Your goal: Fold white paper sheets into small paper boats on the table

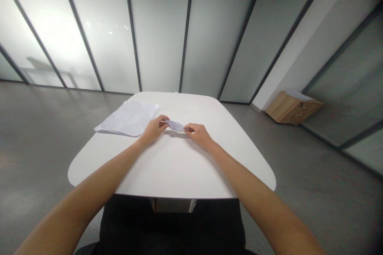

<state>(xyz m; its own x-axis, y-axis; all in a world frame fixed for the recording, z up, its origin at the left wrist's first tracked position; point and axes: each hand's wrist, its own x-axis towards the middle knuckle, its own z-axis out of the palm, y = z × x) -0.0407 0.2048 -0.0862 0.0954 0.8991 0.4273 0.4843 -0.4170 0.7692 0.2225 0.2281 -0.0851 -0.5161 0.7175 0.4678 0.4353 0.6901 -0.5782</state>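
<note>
A small folded piece of white paper is held just above the table, stretched between my two hands. My left hand pinches its left end between thumb and fingers. At the other end, the fingertips of my right hand are closed on its right corner. The paper looks creased and pointed at the ends; its exact folded form is too small to tell. Beside my left hand lies a stack of creased white sheets, reaching over the table's left edge.
The white table has rounded corners and stands in front of my lap. Frosted glass panels with dark frames run behind it. A wooden cabinet with papers on top stands on the grey floor at the right.
</note>
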